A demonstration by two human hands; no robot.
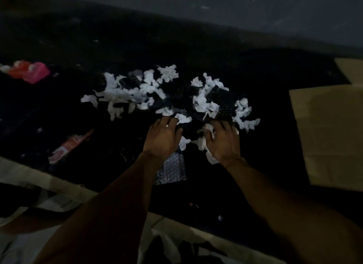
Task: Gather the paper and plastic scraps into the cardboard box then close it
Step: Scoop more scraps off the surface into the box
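- Your left hand (pixel 164 137) lies palm down with fingers spread, empty, at the near edge of the white paper scraps (pixel 149 90).
- Your right hand (pixel 223 140), just beside it, curls loosely over a few scraps; whether it grips them, I cannot tell.
- The scraps look featherlight and limp, so scoop them between both palms rather than pinching.
- A sheet of bubble wrap (pixel 171 171) lies nearer you than the scraps; it looks soft and springy.
- The cardboard box (pixel 330 130) sits well right of the scraps, flaps open.
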